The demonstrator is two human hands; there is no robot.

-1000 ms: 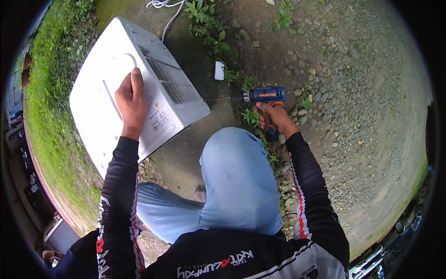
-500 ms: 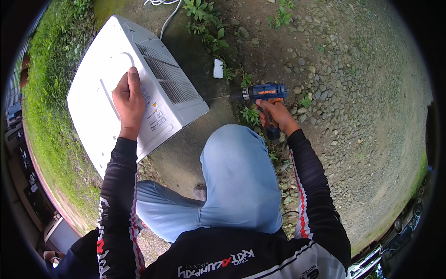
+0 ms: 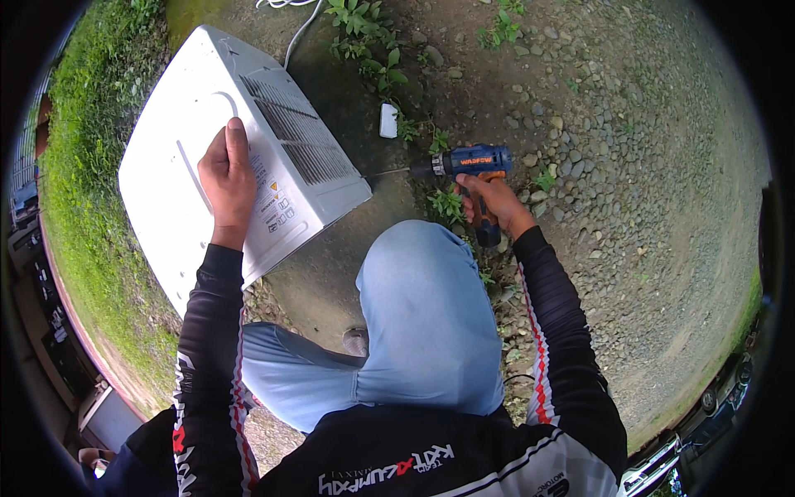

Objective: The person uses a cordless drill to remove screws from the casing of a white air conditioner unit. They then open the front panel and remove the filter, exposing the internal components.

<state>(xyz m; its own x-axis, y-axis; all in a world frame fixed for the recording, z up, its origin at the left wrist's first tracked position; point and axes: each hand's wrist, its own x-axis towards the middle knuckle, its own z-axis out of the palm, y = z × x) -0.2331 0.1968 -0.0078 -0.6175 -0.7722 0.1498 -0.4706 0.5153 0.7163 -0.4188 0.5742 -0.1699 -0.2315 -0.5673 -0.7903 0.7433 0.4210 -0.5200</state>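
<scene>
Barely a shift since the earlier frame! Right hand point(image 3: 494, 205) wraps its grip round the drill point(image 3: 476, 157), right of the white casing point(image 3: 170, 203), bit point(image 3: 393, 171) reaching its edge; left hand point(image 3: 228, 192) curls atop it, any pinch hidden. Tilting the drill could skid that bit.

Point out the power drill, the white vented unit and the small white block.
Power drill point(image 3: 474, 161): head view, on its blue body.
White vented unit point(image 3: 178, 170): head view, on its broad white panel.
Small white block point(image 3: 388, 121): head view, on its upward face.
</scene>
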